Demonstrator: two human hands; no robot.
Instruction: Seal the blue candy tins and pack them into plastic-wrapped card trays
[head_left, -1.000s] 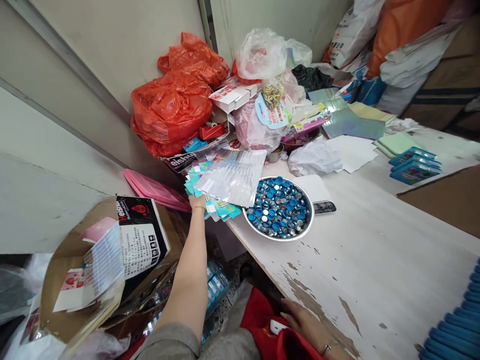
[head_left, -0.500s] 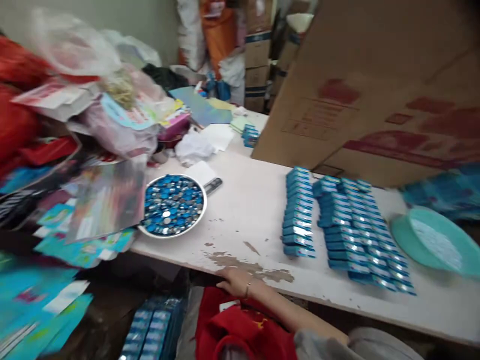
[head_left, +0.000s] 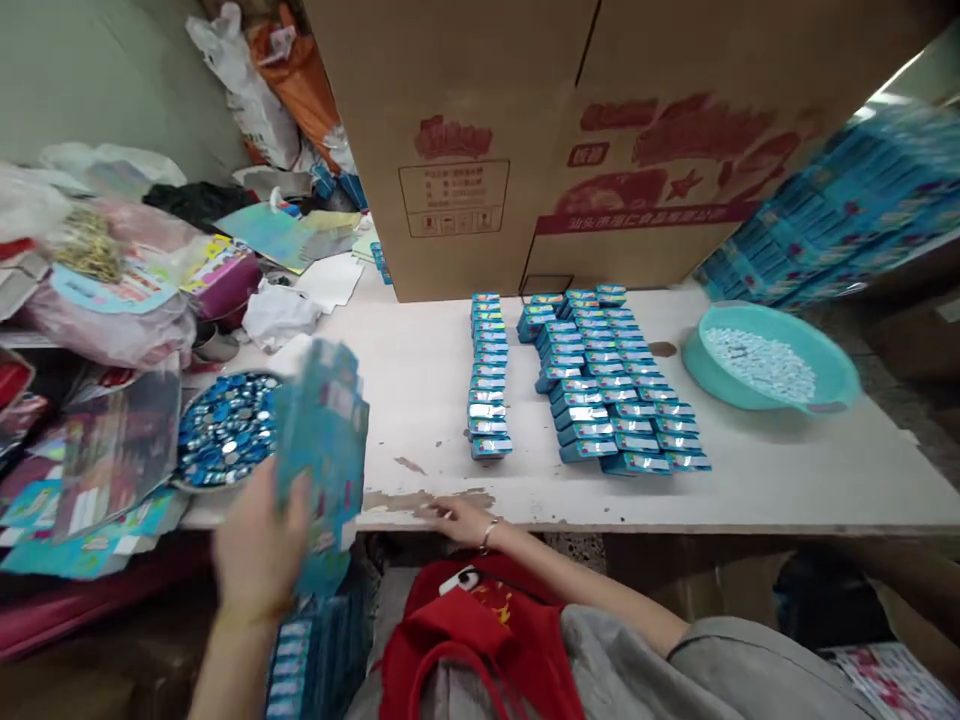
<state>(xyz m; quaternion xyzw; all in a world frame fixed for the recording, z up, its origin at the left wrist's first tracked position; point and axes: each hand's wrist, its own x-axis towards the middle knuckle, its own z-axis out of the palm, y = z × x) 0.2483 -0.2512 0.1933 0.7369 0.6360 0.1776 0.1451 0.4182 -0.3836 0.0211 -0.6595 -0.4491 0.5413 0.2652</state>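
My left hand [head_left: 259, 550], smeared by motion, grips a stack of flat blue printed cartons [head_left: 322, 450] held upright over the table's front edge. The cartons partly cover a round metal bowl of blue and silver round pieces [head_left: 229, 430]. My right hand [head_left: 461, 522] lies on the worn front edge of the table, fingers loosely spread and holding nothing. Beyond it stands a single row of small blue boxes [head_left: 489, 380], and further right a block of several rows of the same boxes [head_left: 611, 400].
A large brown cardboard box [head_left: 525, 200] blocks the back of the white table [head_left: 427, 390]. On the right stands a turquoise basin [head_left: 765, 385] of small white pieces. Plastic bags [head_left: 127, 310] and loose flat cartons [head_left: 97, 545] crowd the left. More blue boxes [head_left: 289, 660] sit below the edge.
The view has swung right. My left hand has come into view with the blue cartons, now in front of the metal bowl. My right hand stays at the table edge.
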